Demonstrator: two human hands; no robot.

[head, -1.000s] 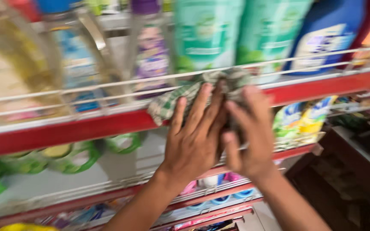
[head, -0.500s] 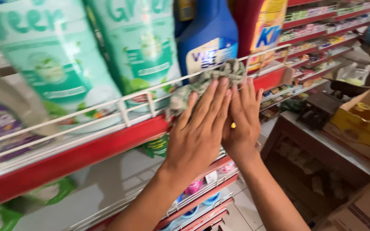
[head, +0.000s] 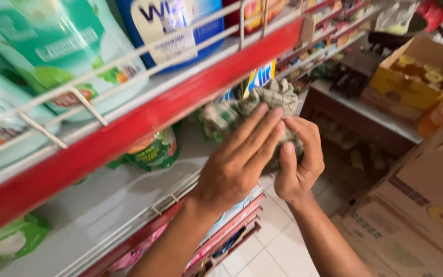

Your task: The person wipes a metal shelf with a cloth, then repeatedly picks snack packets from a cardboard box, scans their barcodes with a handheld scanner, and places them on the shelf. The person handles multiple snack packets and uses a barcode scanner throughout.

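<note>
At the far left, green refill pouches [head: 52, 56] stand behind the white wire rail [head: 129, 61] of the upper shelf, with a blue bottle [head: 180, 25] beside them at about one o'clock from the pouches. Below runs the red shelf edge [head: 144, 131], slanting up to the right. Under it lies a grey lower shelf [head: 98, 205] with a green packet [head: 152, 151] lying at the back.

The step in hand looks like wiping the shelving with a cloth. The left hand [head: 237, 164] lies flat, its fingers [head: 262, 128] stretched out and pressed against the checked cloth [head: 247, 107], which sits bunched just under the right end of the red shelf edge, at twelve o'clock from the hands. The right hand [head: 296, 164] is curled round the cloth's right side from below, fingers half closed on it and the thumb pointing up against the left hand.

My judgement is that the next move calls for a firm press and a sideways sweep, keeping the cloth bunched so that it does not snag on the wire rail or knock the packets behind it.

To the right, at three o'clock from the hands, stands a dark low desk [head: 365, 118] carrying an open cardboard box [head: 416, 72] of yellow goods. Larger cardboard cartons [head: 416, 215] crowd the floor at five o'clock, leaving little room to step that way.
</note>
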